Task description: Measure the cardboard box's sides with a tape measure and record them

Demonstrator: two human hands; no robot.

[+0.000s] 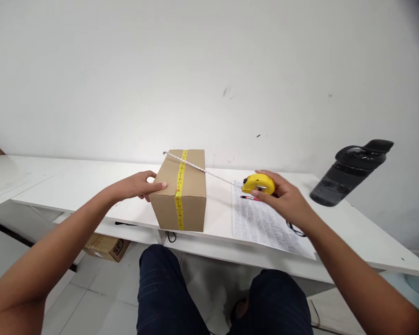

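From the head view: Seen from above, with clock hours taken from the middle of the box [190,179], a tape [263,183] is drawn out at a white table [216,214]. The box sits near the table's front edge, a yellow strip [181,177] running over its top and down its front. At nine o'clock we see the left hand [139,186] steadying it, thumb pressed on the top, fingers curled at the side. At three o'clock the right hand [284,195] grips the tape's yellow case, clear of the box. The blade [195,166] slants over the top toward eleven o'clock, its hook [165,152] just past the far left corner; whether it touches the cardboard we cannot tell.

Between three and four o'clock lies a sheet [254,225] of close writing, too small for us to read, with a pen [248,198] near the right thumb. A dark bottle [349,174] is farther out at three o'clock, and a carton [104,246] is below the table at eight.

We judge the step in hand to be lining up a measurement. The next move, as we see it, calls for seating the hook on an edge, squaring the slanted blade and keeping the box still for a reading.
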